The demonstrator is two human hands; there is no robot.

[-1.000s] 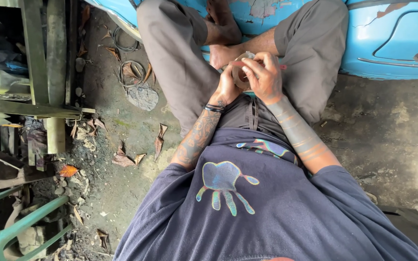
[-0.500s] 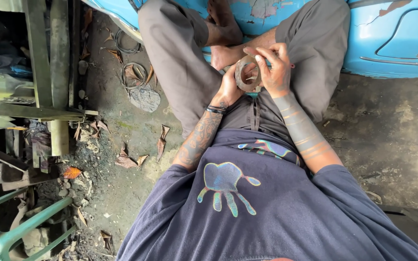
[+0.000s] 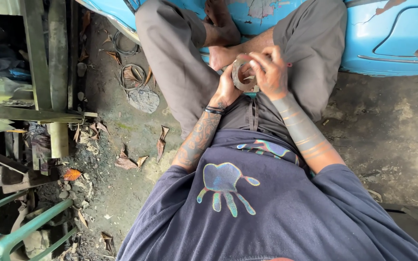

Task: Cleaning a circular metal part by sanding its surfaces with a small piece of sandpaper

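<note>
I sit cross-legged on the ground in grey trousers and a dark blue shirt. Both hands are raised over my lap and hold a small greyish ring point(image 3: 240, 77), seemingly a roll of tape. My left hand point(image 3: 227, 89), with a black band at the wrist, grips its lower left side. My right hand point(image 3: 271, 72) wraps over its right side, fingers curled across the top. My bare feet point(image 3: 221, 29) lie just beyond the hands.
A worn light-blue painted metal panel point(image 3: 393, 38) runs behind my legs. Weathered wooden beams point(image 3: 49, 72) stand at the left. Wire coils point(image 3: 131, 72), a flat stone and dry leaves lie on the dirt. A green metal frame point(image 3: 20, 227) sits bottom left.
The hands have lifted slightly and turned the ring so that its open centre now faces the camera; a second ago it was hidden between the closed hands.
</note>
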